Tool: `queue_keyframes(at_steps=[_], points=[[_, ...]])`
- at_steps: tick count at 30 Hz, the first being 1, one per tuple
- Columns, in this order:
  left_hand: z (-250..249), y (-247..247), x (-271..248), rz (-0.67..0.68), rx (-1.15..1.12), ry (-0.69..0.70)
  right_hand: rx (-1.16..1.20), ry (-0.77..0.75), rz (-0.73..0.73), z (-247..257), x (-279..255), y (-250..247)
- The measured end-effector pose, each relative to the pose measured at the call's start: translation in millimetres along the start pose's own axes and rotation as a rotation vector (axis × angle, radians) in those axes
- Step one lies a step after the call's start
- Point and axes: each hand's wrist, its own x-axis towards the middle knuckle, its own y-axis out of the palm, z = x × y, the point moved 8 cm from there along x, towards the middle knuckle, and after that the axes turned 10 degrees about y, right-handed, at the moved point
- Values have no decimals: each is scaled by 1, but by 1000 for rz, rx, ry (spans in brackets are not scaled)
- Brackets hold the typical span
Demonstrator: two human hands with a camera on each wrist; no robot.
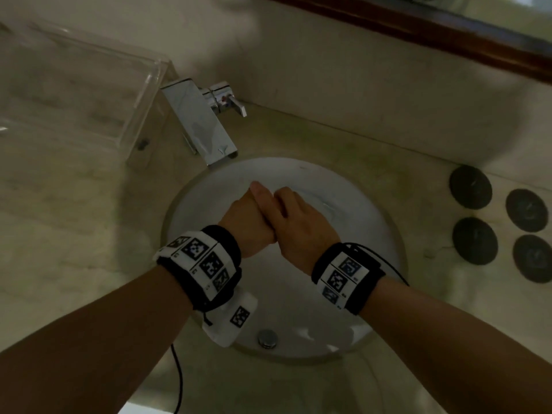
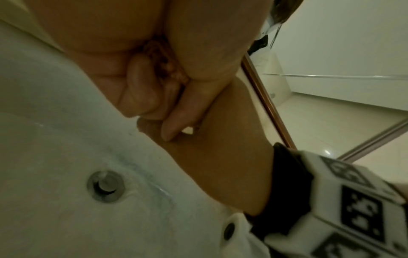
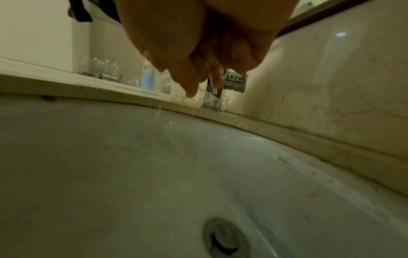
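Note:
Both my hands meet over the white sink basin (image 1: 379,234). My left hand (image 1: 248,222) and right hand (image 1: 298,225) are clasped, fingers curled into each other, the left thumb pointing toward the tap (image 1: 203,124). From the left wrist, wet curled fingers (image 2: 143,87) press into the other palm, with the right forearm (image 2: 220,165) below. From the right wrist, fingers (image 3: 189,82) hang down, dripping above the basin (image 3: 132,165). I see no stream from the spout; a thin trickle runs to the drain (image 2: 106,185).
A clear plastic tray (image 1: 74,94) stands on the marble counter left of the tap. Several dark round coasters (image 1: 470,186) lie on the right. Glasses (image 3: 101,73) and a blue bottle (image 3: 146,78) stand along the far counter. The drain plug (image 1: 268,338) sits near me.

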Motion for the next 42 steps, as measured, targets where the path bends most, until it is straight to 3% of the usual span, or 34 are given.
queue_keyframes(at_steps=[4,8,13,22,26,34,37,39,42], points=[[-6,5,0,56,-33,-8,-118,72,-29,-7,2,2],[-3,11,-5,61,58,16,-284,167,70,-9,8,5],[-1,8,-5,46,196,32,-268,229,347,-8,13,12],[-5,9,-7,120,511,127,-90,328,447,-18,13,26],[-7,8,-13,105,620,142,21,408,581,-24,10,42],[-13,21,-22,131,718,189,38,295,849,-16,-1,56],[-15,20,-26,113,680,186,40,287,838,-16,-2,55],[-13,14,-24,81,597,168,79,325,727,-16,1,48],[-5,-5,-20,-16,298,162,189,346,472,-13,9,25]])
